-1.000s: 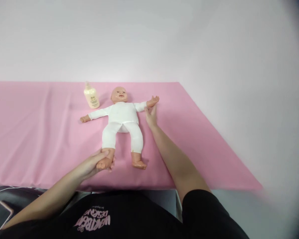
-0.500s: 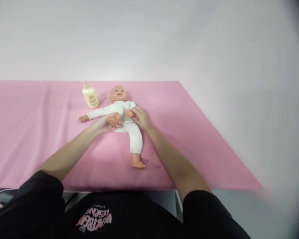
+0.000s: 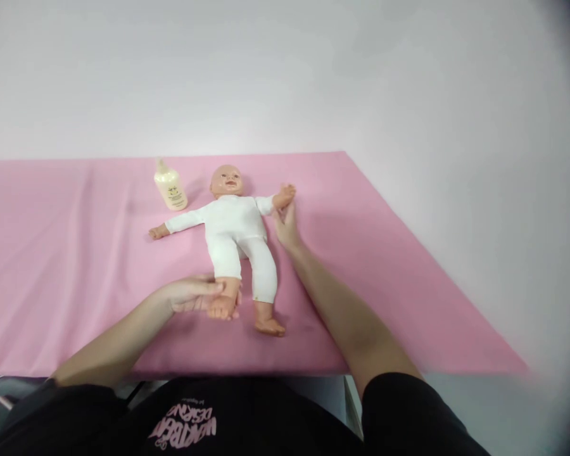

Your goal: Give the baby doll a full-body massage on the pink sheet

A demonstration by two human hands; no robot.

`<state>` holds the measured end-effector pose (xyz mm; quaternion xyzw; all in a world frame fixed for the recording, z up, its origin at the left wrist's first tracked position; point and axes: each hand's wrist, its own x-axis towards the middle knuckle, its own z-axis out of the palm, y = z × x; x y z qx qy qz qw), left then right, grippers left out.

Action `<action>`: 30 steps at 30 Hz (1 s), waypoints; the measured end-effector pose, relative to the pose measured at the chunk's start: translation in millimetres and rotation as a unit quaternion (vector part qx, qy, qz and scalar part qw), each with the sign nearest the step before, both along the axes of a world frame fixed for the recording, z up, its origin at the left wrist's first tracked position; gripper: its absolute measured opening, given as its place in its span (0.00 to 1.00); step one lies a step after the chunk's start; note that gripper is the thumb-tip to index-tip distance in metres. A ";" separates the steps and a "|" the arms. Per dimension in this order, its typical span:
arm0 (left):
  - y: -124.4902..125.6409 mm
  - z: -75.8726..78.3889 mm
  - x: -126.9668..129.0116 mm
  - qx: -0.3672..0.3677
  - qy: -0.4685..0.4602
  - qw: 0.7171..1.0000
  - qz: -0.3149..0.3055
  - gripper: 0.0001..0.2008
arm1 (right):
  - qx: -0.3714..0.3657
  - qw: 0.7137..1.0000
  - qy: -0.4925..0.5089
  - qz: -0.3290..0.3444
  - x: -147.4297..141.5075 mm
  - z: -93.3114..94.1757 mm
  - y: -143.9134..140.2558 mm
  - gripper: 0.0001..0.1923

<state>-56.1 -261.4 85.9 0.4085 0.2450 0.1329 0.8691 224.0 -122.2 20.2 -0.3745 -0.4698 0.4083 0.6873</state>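
A baby doll [image 3: 235,218] with a white cloth body lies on its back, its head toward the far edge. My left hand [image 3: 194,294] is closed around the doll's lower leg at the left, thumb on top and fingers underneath. My right hand [image 3: 287,227] grips the doll's forearm at the right, just below its small hand, with the arm stretched out sideways. The doll's other arm reaches out to the left, untouched. Its other leg lies straight on the cloth.
A pink cloth [image 3: 342,285] covers the table, with a few creases at the left. A pale yellow pump bottle [image 3: 171,189] stands beside the doll's head at the far left. Behind the table is a white wall [image 3: 285,76].
My left hand has brought the doll's bent leg down and straightened it toward me. My right hand has moved the doll's arm from across its chest out to the right.
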 end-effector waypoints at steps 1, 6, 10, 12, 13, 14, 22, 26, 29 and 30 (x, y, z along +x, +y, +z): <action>-2.0 -4.5 -3.9 0.015 0.004 0.999 -0.033 0.24 | 0.009 0.999 0.024 -0.029 3.2 0.6 2.8 0.36; 11.2 -15.5 -19.4 0.101 0.058 0.972 -0.203 0.22 | -0.092 0.983 0.138 -0.076 22.2 -9.3 18.7 0.37; 17.9 -19.6 -24.2 0.139 0.130 0.957 -0.221 0.19 | -0.187 0.954 0.216 -0.088 32.2 -21.6 30.1 0.29; 16.9 -24.1 -24.8 0.149 0.133 0.956 -0.213 0.18 | -0.197 0.951 0.221 -0.086 35.6 -25.2 33.0 0.28; 16.0 -26.6 -24.9 0.151 0.127 0.957 -0.211 0.18 | -0.196 0.952 0.218 -0.082 36.9 -26.3 33.3 0.28; 15.2 -28.7 -24.8 0.152 0.122 0.958 -0.210 0.18 | -0.193 0.955 0.213 -0.077 37.8 -26.9 32.8 0.28; 11.8 -9.1 -25.2 0.057 0.058 0.964 -0.254 0.21 | -0.075 0.991 0.078 -0.077 21.9 -10.3 7.1 0.33; 12.7 -8.1 -30.3 -0.010 0.002 0.981 -0.194 0.28 | 0.037 0.990 -0.087 -0.105 5.0 -5.5 -6.6 0.32; 20.3 -23.4 -31.7 -0.028 -0.048 0.997 -0.057 0.32 | 0.117 0.962 -0.225 -0.105 -4.0 -9.7 -14.7 0.29; 23.6 -27.8 -31.2 -0.034 -0.064 0.997 -0.017 0.32 | 0.144 0.947 -0.271 -0.100 -5.9 -10.9 -17.0 0.28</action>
